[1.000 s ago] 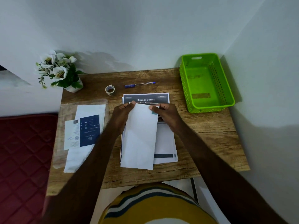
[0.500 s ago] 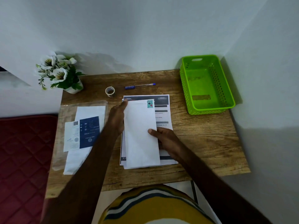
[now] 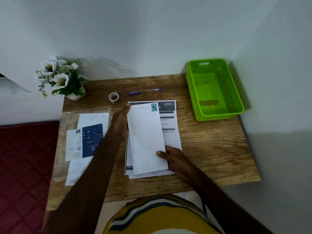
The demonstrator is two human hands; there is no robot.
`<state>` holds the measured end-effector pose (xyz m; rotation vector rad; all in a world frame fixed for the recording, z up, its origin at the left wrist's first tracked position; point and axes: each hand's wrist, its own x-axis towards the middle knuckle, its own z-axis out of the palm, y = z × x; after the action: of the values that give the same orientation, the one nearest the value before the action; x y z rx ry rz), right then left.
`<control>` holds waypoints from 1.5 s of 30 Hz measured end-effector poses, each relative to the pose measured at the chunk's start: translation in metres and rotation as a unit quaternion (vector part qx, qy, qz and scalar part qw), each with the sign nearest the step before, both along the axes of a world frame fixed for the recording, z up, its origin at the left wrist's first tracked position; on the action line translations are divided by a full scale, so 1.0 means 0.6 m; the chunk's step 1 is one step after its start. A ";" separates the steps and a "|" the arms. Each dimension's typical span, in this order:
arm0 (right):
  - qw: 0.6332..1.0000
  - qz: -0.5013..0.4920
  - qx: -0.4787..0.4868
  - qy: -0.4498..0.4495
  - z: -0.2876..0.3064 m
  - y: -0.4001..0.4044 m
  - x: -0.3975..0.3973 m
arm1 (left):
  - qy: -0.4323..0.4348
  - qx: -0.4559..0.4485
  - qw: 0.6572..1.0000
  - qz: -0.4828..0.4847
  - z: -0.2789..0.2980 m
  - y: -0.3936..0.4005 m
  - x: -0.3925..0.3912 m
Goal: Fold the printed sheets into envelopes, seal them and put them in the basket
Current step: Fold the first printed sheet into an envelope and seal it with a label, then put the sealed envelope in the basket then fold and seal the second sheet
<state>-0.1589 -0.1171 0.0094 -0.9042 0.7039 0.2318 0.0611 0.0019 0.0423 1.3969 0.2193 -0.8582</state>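
A long white envelope (image 3: 146, 139) with a small stamp at its far right corner lies lengthwise over a stack of printed sheets (image 3: 169, 125) in the middle of the wooden table (image 3: 214, 149). My left hand (image 3: 120, 123) holds the envelope along its left edge, fingers reaching its far corner. My right hand (image 3: 175, 159) pinches the envelope's near right edge, thumb on top. A green plastic basket (image 3: 236, 105) stands at the far right corner; nothing is inside it.
A clear packet of white envelopes with a blue label (image 3: 87, 141) lies on the left. A small tape roll (image 3: 114, 97) and a blue pen (image 3: 145, 91) lie behind the sheets. A potted white flower (image 3: 59, 78) stands far left. Walls close off the back and right.
The envelope has been turned stamp side up and laid lower over the sheets. My right hand has slid from its far end to its near right edge; my left hand stays on the left edge.
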 end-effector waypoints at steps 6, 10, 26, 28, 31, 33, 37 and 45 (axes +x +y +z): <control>1.000 -0.013 0.005 0.001 0.001 0.008 -0.006 | 0.001 0.021 1.000 -0.002 -0.001 -0.004 0.001; 1.000 -0.008 -0.023 0.005 0.015 0.008 -0.008 | 0.000 0.029 1.000 0.001 -0.001 -0.002 0.003; 0.593 -0.141 -0.793 0.020 0.301 -0.232 0.007 | -0.015 -0.039 0.999 -0.003 -0.016 0.019 -0.002; 0.460 -0.079 -0.878 0.105 0.298 -0.246 0.030 | -0.018 -0.037 0.999 0.002 -0.018 0.022 -0.006; 0.443 0.043 -0.878 0.177 0.264 -0.257 0.075 | -0.016 -0.033 0.999 0.012 -0.021 0.023 -0.009; 0.452 0.122 -0.858 0.213 0.226 -0.262 0.100 | -0.015 -0.026 0.999 0.017 -0.022 0.024 -0.010; 0.452 0.213 -0.835 0.232 0.168 -0.261 0.126 | -0.013 -0.019 0.999 0.025 -0.023 0.027 -0.011; 0.506 0.127 -0.830 0.198 0.145 -0.270 0.129 | -0.025 -0.011 0.999 0.021 -0.022 0.033 -0.012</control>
<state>-0.0813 -0.2793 0.0967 -2.9400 1.1712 -0.0966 0.0537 0.0218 0.0288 1.3874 0.1985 -0.7879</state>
